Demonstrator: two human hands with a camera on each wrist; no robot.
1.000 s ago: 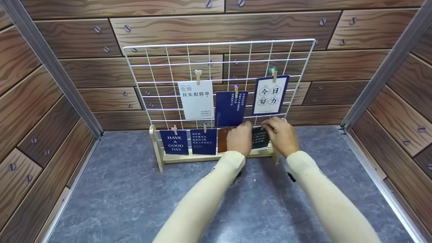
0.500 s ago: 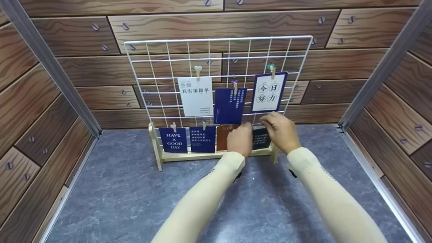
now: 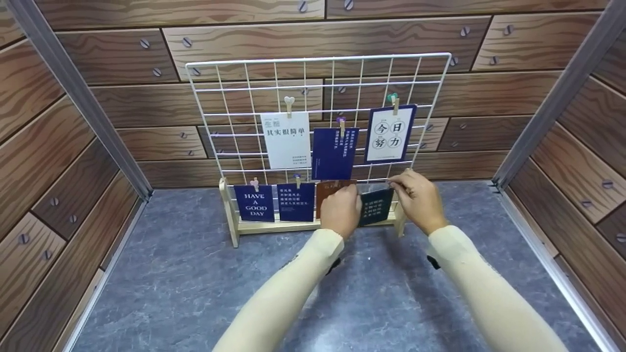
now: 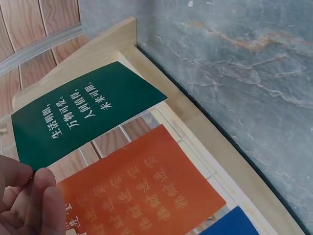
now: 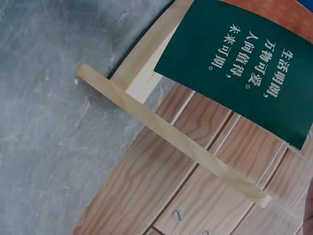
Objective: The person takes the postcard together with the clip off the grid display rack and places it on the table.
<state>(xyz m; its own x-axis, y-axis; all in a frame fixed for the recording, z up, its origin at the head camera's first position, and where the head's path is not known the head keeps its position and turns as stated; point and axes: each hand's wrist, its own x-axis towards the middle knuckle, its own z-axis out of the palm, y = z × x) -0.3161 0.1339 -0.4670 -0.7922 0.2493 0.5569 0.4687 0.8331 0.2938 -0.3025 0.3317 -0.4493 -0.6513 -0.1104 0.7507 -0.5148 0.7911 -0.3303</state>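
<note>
A dark green card (image 3: 375,207) with pale lettering tilts at the lower right of a white wire grid (image 3: 230,102). My left hand (image 3: 341,208) pinches one of its corners between thumb and finger, plain in the left wrist view, where the left hand (image 4: 34,203) is at the lower left. Near the card's upper right corner, my right hand (image 3: 419,199) has its fingertips together; whether something small is between them cannot be told. An orange-brown card (image 4: 146,191) hangs beside the green one, partly hidden by my left hand in the head view.
The grid stands in a wooden base (image 3: 274,227) with end supports. Clothespins hold a white card (image 3: 287,146), a blue card (image 3: 334,159), a blue-bordered card (image 3: 390,133) and two lower blue cards, one reading HAVE A GOOD DAY (image 3: 254,204). Wood-patterned walls enclose the grey tabletop (image 3: 171,274).
My left hand has shifted left and slightly down, and more of the green card shows, now tilted. My right hand has moved a little right and, since half a second ago, down.
</note>
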